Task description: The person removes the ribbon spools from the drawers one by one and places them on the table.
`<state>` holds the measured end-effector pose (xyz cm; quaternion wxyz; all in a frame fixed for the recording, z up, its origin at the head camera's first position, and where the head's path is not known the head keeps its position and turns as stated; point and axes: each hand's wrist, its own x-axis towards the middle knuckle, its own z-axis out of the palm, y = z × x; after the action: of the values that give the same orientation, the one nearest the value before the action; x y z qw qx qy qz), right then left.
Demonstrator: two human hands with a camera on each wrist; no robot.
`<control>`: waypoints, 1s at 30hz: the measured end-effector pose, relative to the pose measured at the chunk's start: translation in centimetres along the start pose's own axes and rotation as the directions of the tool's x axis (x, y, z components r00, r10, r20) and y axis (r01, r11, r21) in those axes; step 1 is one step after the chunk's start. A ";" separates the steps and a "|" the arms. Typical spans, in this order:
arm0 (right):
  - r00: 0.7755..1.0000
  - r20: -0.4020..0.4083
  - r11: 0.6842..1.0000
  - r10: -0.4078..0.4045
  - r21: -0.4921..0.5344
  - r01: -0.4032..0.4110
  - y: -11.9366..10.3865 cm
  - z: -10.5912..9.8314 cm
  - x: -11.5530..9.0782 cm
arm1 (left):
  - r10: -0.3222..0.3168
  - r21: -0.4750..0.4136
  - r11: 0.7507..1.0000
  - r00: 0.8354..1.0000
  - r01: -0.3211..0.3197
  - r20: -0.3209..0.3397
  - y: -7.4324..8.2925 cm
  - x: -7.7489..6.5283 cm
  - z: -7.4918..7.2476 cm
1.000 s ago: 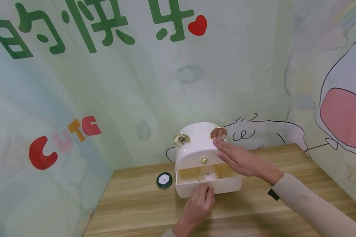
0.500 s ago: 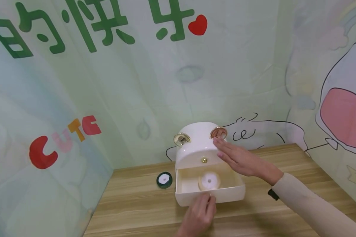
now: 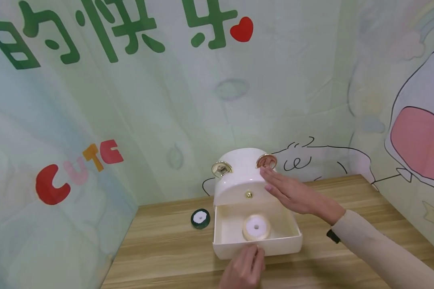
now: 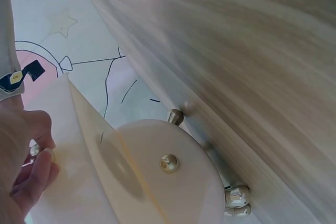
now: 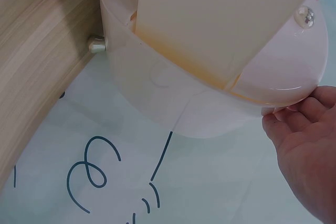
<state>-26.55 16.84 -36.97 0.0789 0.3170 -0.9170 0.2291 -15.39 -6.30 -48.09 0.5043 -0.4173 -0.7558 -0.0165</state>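
A rounded white storage box (image 3: 238, 172) with gold ear-like fittings has its lower drawer (image 3: 285, 245) pulled well out toward me. My left hand (image 3: 244, 268) pinches the small knob (image 4: 34, 150) on the drawer's front. My right hand (image 3: 291, 194) rests against the right side of the box's top, fingers straight, close to the right ear (image 3: 266, 161). A cream ribbon spool (image 3: 256, 227) with a white centre lies flat inside the drawer. Above the drawer, another gold knob (image 3: 249, 194) marks the closed upper front.
On the wooden table (image 3: 159, 249), a dark green ribbon spool (image 3: 200, 218) lies left of the box. Short gold feet (image 4: 238, 196) support the box. A printed cloth backdrop (image 3: 166, 100) rises behind the table and along both sides.
My left hand has moved toward me, drawing the drawer from partly to well out and bringing the cream spool into full view. My right hand has stayed in place.
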 end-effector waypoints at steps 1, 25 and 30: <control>1.000 0.000 1.000 -0.001 0.000 0.001 0.0 0.0 0.0 | -0.001 -0.001 1.000 1.000 0.001 -0.005 0.0 0.2 -0.2; 1.000 0.003 1.000 -0.003 -0.006 0.003 -0.1 0.0 -0.1 | -0.107 -0.217 0.969 0.992 0.118 0.063 -1.0 1.5 -1.8; 1.000 0.000 1.000 -0.008 -0.010 0.008 -0.2 0.0 -0.1 | -0.173 -0.356 0.914 0.981 0.195 0.091 -1.9 3.1 -2.7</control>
<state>-26.40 16.78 -36.88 0.0814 0.3203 -0.9168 0.2242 -15.09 -6.83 -43.56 0.3928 -0.4306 -0.7898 -0.1911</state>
